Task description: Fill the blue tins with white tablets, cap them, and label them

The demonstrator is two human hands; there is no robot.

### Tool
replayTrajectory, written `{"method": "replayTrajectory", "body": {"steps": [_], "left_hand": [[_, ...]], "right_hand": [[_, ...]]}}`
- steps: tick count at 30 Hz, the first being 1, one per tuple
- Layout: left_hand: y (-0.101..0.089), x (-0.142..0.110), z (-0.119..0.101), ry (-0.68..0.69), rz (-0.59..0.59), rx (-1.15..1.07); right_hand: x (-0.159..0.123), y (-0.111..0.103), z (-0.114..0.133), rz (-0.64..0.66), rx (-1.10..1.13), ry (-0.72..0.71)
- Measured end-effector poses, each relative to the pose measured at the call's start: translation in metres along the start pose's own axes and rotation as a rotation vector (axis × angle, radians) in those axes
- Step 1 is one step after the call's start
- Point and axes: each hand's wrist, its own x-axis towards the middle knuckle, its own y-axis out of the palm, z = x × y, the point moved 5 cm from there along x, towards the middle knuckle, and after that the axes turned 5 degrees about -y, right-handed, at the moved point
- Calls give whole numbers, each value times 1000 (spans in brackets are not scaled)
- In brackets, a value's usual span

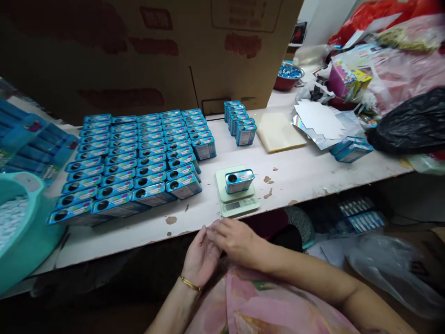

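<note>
Just off the table's front edge, my left hand [200,260] is turned palm up, its fingers stretched and slightly cupped. My right hand [239,243] lies across it from the right, fingers bent together and touching the left fingers; whatever they hold, if anything, is hidden. Beyond the hands, a pale green digital scale [227,197] stands on the table. One blue tin [239,181] with a dark round opening in its top rests on the scale, with neither hand touching it.
Packed rows of blue tins [139,157] fill the table's left side. A short row of tins [239,123] stands behind the scale. A turquoise basin [38,236] of small white pieces is at left. A large carton [149,60] blocks the back; white cards [320,119] lie right.
</note>
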Motion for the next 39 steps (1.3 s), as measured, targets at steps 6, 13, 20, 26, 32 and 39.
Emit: {"method": "replayTrajectory", "body": {"steps": [6, 13, 20, 26, 32, 39], "left_hand": [[-5, -8, 20, -122, 46, 97], [-3, -15, 23, -125, 134, 92], [-6, -25, -2, -5, 127, 91], [-22, -24, 4, 6, 38, 113], [-27, -23, 1, 40, -7, 136], [-21, -41, -50, 274, -63, 155]], "right_hand": [[-27, 46, 19, 113, 67, 25], [-32, 18, -3, 0, 204, 23], [-7, -75, -95, -492, 270, 285], [8, -71, -116, -493, 261, 314], [16, -58, -113, -398, 157, 280], [2, -74, -115, -482, 85, 306]]}}
